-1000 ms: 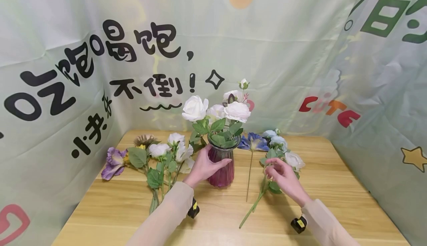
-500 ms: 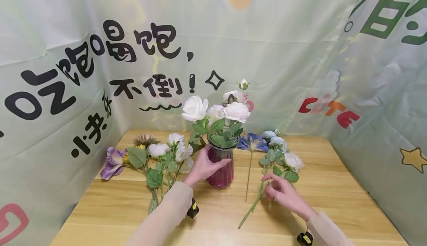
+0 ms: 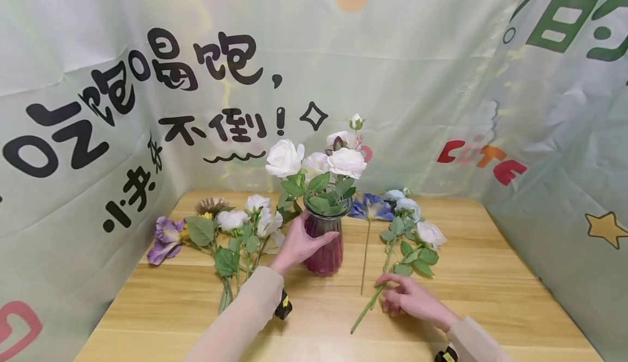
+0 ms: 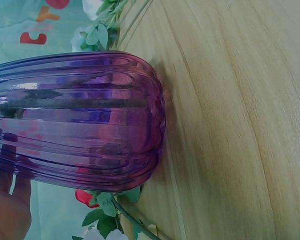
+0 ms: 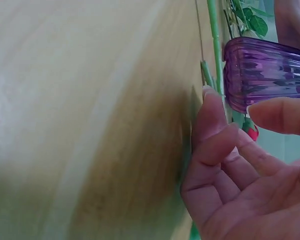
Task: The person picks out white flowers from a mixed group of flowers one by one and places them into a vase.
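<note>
My left hand (image 3: pixel 298 248) grips the neck and side of a ribbed purple glass vase (image 3: pixel 327 253), which stands upright on the table. White roses (image 3: pixel 285 158) with green leaves rise from its mouth. In the left wrist view, the vase (image 4: pixel 100 125) shows a dark stem inside. My right hand (image 3: pixel 412 299) is low over the table at the lower green stems (image 3: pixel 365 313) of a white rose (image 3: pixel 430 234) and neighbouring pale blue flowers (image 3: pixel 408 208). In the right wrist view its fingers bend loosely beside a stem (image 5: pixel 215 45), and the thumb is apart from them.
A blue flower (image 3: pixel 370 207) on a thin stem lies just right of the vase. Left of it lie white flowers (image 3: pixel 233 220), a purple flower (image 3: pixel 165 241) and a brown one (image 3: pixel 212 206). Printed cloth (image 3: pixel 392 78) walls enclose the wooden table (image 3: pixel 314 329).
My right hand has moved down from the rose's leaves toward the lower stems, and the leaves it covered now show. My left hand still holds the vase in place.
</note>
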{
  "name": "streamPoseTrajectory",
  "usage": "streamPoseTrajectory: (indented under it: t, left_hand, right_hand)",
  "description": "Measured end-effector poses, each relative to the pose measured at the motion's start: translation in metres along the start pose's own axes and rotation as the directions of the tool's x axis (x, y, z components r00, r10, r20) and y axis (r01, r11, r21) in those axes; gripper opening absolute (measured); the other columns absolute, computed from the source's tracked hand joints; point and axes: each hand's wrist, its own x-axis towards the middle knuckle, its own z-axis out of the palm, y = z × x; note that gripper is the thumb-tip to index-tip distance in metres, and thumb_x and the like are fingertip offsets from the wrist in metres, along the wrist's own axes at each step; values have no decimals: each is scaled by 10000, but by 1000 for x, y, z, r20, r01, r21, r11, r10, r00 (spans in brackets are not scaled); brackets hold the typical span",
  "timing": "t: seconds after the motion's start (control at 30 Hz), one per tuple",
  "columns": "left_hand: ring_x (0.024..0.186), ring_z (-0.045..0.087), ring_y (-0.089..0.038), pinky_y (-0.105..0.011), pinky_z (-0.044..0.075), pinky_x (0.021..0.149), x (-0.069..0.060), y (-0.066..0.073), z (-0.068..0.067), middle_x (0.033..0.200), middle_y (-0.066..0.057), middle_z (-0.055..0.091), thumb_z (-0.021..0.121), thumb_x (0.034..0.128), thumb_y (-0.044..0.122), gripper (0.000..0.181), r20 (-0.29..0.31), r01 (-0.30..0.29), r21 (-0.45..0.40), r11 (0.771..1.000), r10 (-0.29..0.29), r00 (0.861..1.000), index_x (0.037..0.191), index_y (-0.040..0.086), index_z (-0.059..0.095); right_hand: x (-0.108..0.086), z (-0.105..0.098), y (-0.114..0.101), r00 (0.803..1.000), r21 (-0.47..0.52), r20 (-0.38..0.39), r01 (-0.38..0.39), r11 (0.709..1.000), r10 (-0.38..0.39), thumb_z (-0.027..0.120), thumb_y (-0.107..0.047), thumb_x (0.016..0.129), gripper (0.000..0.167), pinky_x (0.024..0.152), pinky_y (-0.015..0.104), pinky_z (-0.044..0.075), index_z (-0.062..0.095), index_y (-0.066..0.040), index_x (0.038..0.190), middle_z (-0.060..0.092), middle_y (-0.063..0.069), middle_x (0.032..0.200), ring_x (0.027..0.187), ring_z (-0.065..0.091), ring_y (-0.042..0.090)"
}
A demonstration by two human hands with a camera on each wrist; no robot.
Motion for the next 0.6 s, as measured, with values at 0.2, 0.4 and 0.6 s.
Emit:
streamPoseTrajectory:
  t: [0.2, 0.4, 0.6]
  left_hand:
    - [1146, 673, -234, -398, 553, 1018, 0, -1, -1, 1238, -93, 685, 837, 829, 314, 628, -8, 3, 7, 1000, -3, 1000, 1345, 117, 539]
    - [1128, 678, -226, -385, 561, 1000, 0, -2, -1, 1223, -93, 690, 837, 826, 329, 627, -14, 2, 20, 1000, -2, 1000, 1336, 111, 544]
    - [1101, 687, -209, -369, 572, 967, 1, -2, 0, 1200, -78, 699, 842, 824, 335, 604, -10, -6, 19, 1000, 6, 1000, 1319, 131, 560]
  right_hand:
    - [2, 1, 4, 999, 27, 28, -27, 999, 27, 542, -112, 1004, 354, 588, 263, 570, 528, 99, 1288, 716, 176, 820, 642, 643, 132]
    - [4, 0, 6, 999, 58, 42, -31, 998, 29, 532, -114, 1004, 358, 577, 216, 523, 539, 94, 1295, 719, 165, 865, 662, 649, 121]
    - [8, 0, 5, 998, 51, 49, -29, 998, 27, 526, -116, 1005, 331, 578, 203, 515, 578, 109, 1243, 720, 151, 878, 672, 651, 107]
